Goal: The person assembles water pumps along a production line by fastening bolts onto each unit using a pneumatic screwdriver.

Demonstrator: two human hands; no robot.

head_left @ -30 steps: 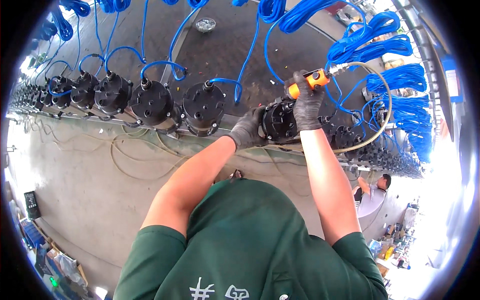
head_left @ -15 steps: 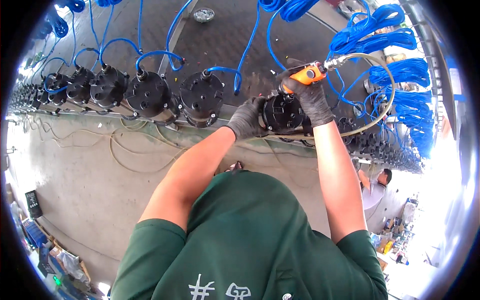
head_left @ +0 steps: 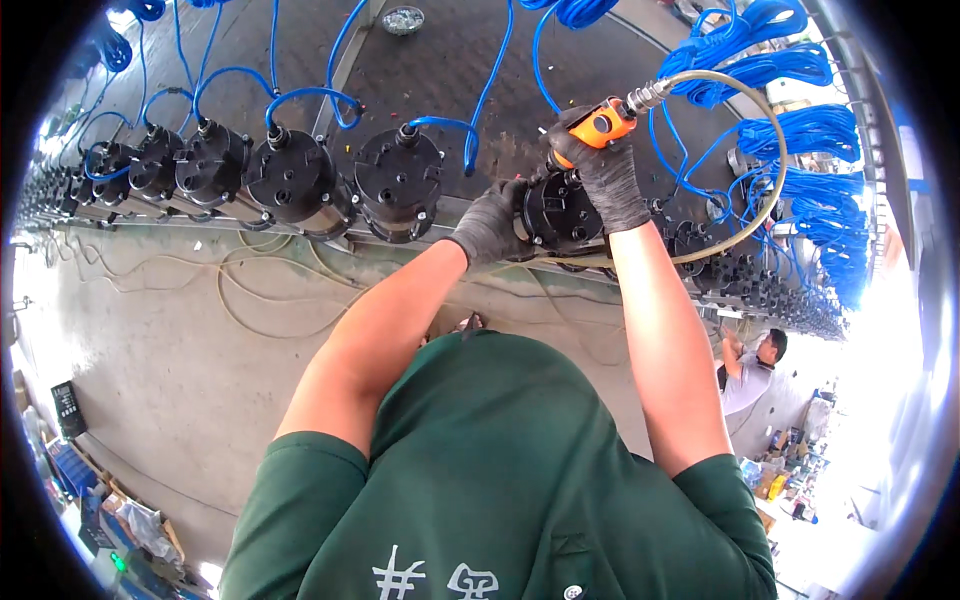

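My right hand (head_left: 612, 185), in a dark grey glove, is wrapped round an orange air screwdriver (head_left: 603, 126) with a pale hose at its rear. The tool lies slanted above a black-capped cylinder (head_left: 562, 212), its nose over the cap's far side; the tip is hard to make out. Also gloved, my left hand (head_left: 493, 224) grips that cylinder's left side, its fingertips partly hidden at the edge. Just left of it stands another black-capped cylinder (head_left: 398, 185) with a blue cable rising from its top.
A long row of similar cylinders (head_left: 292, 178) runs along the dark bench (head_left: 430, 75) edge. Coiled blue cables (head_left: 745, 55) hang at the back and right. The air hose (head_left: 782, 150) loops at right. A metal dish (head_left: 403, 20) sits far back. Another person (head_left: 750, 372) is at right.
My right hand and the air screwdriver have moved slightly up and left, with the tool's rear tilted higher. My left hand stays on the cylinder. The whole view has shifted a little.
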